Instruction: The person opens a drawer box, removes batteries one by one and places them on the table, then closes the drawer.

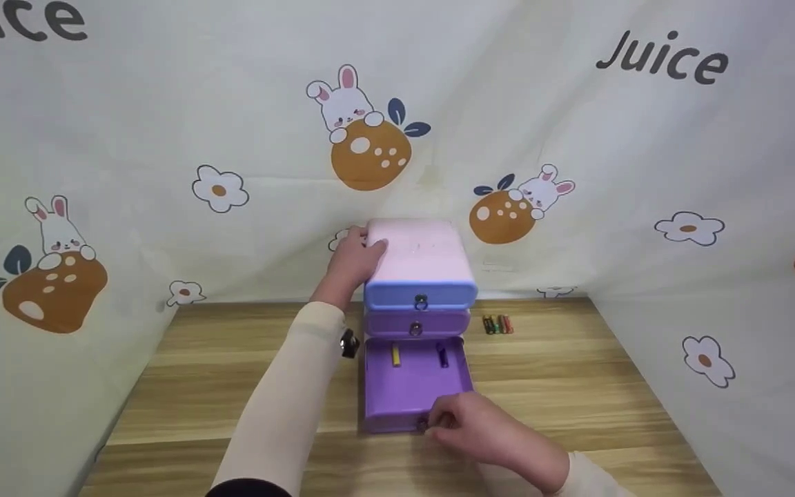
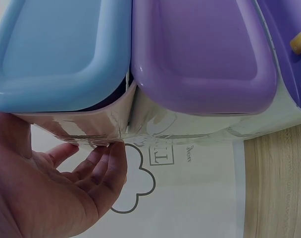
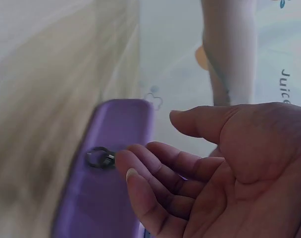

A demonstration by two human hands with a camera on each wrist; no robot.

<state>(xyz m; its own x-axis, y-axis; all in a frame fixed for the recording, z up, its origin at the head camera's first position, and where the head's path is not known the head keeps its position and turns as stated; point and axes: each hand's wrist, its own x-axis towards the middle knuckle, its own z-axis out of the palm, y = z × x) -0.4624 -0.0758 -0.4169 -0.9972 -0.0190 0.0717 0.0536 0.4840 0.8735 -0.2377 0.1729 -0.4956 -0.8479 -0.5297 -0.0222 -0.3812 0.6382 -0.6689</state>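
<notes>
A small drawer cabinet (image 1: 419, 252) with a pink top stands against the backdrop. Its blue top drawer (image 1: 397, 295) and purple middle drawer (image 1: 387, 323) are closed. The purple bottom drawer (image 1: 411, 393) is pulled out, with a yellow stick (image 1: 396, 355) and a dark purple stick (image 1: 442, 355) inside. My left hand (image 1: 356, 259) grips the cabinet's upper left edge, thumb over the top, fingertips on the side wall (image 2: 86, 129). At the bottom drawer's front, my right hand (image 1: 473, 424) has loosely bent fingers right at the metal ring pull (image 3: 100, 157), the thumb apart from them.
Several small battery-like cylinders (image 1: 498, 324) lie in a row on the wood-grain table (image 1: 542, 386), right of the cabinet. A cloth backdrop (image 1: 266, 124) printed with rabbits and flowers surrounds the table at the back and both sides.
</notes>
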